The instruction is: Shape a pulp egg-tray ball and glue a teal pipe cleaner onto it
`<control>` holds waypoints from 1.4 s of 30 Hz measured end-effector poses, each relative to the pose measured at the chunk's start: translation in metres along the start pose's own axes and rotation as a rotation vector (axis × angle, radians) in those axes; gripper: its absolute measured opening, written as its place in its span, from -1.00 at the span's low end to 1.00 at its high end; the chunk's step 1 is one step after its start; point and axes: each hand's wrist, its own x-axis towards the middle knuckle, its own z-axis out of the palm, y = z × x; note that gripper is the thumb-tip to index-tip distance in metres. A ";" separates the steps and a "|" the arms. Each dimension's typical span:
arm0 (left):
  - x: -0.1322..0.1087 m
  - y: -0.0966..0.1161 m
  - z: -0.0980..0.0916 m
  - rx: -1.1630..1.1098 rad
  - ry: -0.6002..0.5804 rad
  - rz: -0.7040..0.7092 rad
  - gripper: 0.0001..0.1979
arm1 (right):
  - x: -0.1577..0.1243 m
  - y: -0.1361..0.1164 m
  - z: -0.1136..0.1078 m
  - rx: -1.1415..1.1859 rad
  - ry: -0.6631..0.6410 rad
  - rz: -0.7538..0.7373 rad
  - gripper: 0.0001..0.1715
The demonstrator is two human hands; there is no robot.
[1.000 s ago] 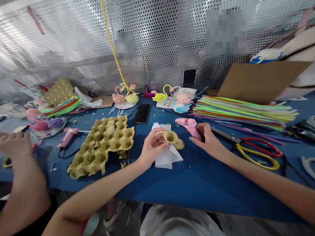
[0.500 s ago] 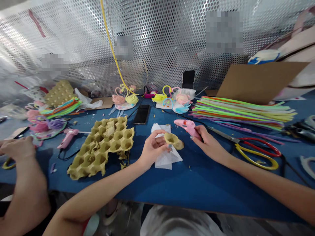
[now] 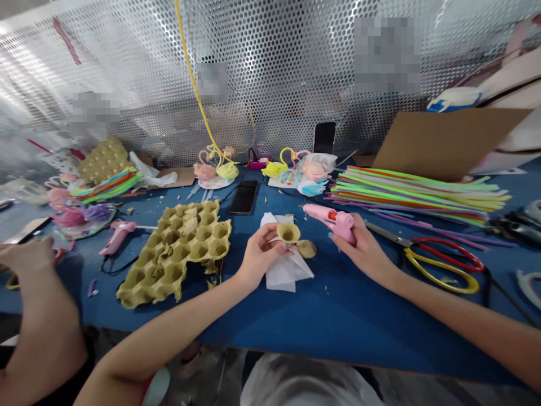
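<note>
My left hand [image 3: 262, 255] pinches a small cup cut from yellow-tan egg carton [image 3: 288, 232] at the centre of the table. A round disc of the same pulp [image 3: 307, 248] sits just right of the cup, apparently on a white tissue [image 3: 282, 272] below my fingers. My right hand [image 3: 363, 243] grips a pink hot glue gun [image 3: 332, 220], its nozzle pointing left toward the cup and clear of it. To the left lies a torn egg carton tray [image 3: 177, 254]. A co-worker's hand [image 3: 25, 254] works at the far left.
Red and yellow handled scissors [image 3: 442, 265] lie right of my right hand, below a large bundle of coloured pipe cleaners [image 3: 414, 194]. A second pink glue gun [image 3: 117, 237], a black phone [image 3: 244, 197] and pipe-cleaner swan figures [image 3: 215, 170] occupy the blue table.
The glue gun has shifted right and levelled out in my right hand. My left hand has turned the cup toward me and moved it slightly left; the disc has stayed put.
</note>
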 end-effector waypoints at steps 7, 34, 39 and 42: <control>0.003 0.000 -0.002 -0.060 0.065 -0.041 -0.60 | 0.001 -0.004 -0.001 0.067 -0.113 0.032 -0.53; 0.005 -0.006 -0.007 -0.070 0.095 -0.089 -0.65 | -0.009 -0.018 -0.003 0.320 -0.175 0.043 -0.68; 0.005 -0.007 -0.009 -0.054 0.104 -0.064 -0.65 | -0.009 -0.023 -0.004 0.348 -0.134 -0.038 -0.67; 0.005 -0.007 -0.009 -0.037 0.126 -0.040 -0.66 | -0.010 -0.023 -0.004 0.322 -0.154 -0.002 -0.62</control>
